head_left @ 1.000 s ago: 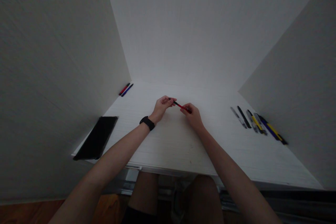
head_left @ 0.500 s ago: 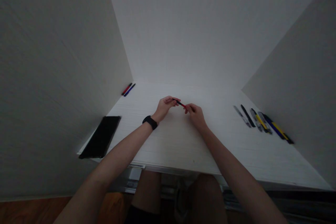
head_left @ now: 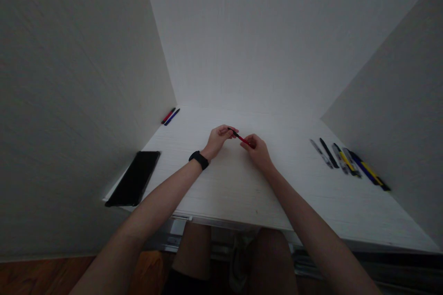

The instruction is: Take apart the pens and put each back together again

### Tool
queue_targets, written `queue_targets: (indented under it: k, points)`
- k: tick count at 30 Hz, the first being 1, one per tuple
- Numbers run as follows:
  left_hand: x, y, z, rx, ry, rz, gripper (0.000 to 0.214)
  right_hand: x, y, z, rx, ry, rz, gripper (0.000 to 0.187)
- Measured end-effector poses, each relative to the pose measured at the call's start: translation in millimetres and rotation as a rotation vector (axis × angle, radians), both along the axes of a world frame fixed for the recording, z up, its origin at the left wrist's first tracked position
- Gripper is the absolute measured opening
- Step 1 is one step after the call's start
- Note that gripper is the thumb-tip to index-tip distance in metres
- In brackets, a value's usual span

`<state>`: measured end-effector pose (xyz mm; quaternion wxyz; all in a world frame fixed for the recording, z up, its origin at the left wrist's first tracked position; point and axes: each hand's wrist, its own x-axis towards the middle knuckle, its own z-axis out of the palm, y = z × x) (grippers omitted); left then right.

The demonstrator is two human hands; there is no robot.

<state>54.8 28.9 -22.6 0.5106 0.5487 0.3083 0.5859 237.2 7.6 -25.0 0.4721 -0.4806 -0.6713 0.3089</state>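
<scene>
Between my two hands, above the middle of the white desk, is a red pen with a black end. My left hand, a black watch on its wrist, pinches the black end between thumb and fingers. The red end sits in the fingers of my right hand, which are curled round it and hide its tip. The pen slants down from left to right.
At the far left lie a red pen and a blue pen. A black tablet-like slab rests by the left wall. Along the right wall are several pens and markers, among them a black pen. White walls enclose three sides.
My right fingers have shifted slightly on the red end, and more of the red barrel shows now. My left hand keeps its pinch. The view has moved a little.
</scene>
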Motion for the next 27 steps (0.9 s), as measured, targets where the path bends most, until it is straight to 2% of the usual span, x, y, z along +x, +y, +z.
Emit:
queue_targets:
  k: [5, 11, 15, 22, 25, 27]
  points:
    - [0.2, -0.3, 1.1, 0.000, 0.017, -0.027, 0.031, 0.7, -1.2, 1.6, 0.009, -0.052, 0.031, 0.030]
    - [0.5, -1.2, 0.7, 0.006, 0.019, -0.033, 0.030, 1.4, -2.7, 3.7, 0.041, -0.036, -0.062, 0.026]
    - [0.5, -0.8, -0.4, 0.009, 0.045, -0.049, 0.030, 2.3, -0.9, 3.4, 0.003, -0.068, -0.041, 0.037]
    - [-0.2, 0.6, -2.5, 0.013, 0.038, 0.000, 0.029, 1.7, 1.3, 1.3, 0.042, -0.036, -0.077, 0.028]
    - [0.2, -0.2, -1.6, 0.019, 0.030, -0.016, 0.026, 2.2, 1.7, 1.9, 0.035, -0.059, -0.027, 0.040]
    - [0.5, -0.6, -0.9, 0.022, 0.024, -0.007, 0.025, 1.7, 1.8, 2.4, 0.039, -0.050, -0.031, 0.042]
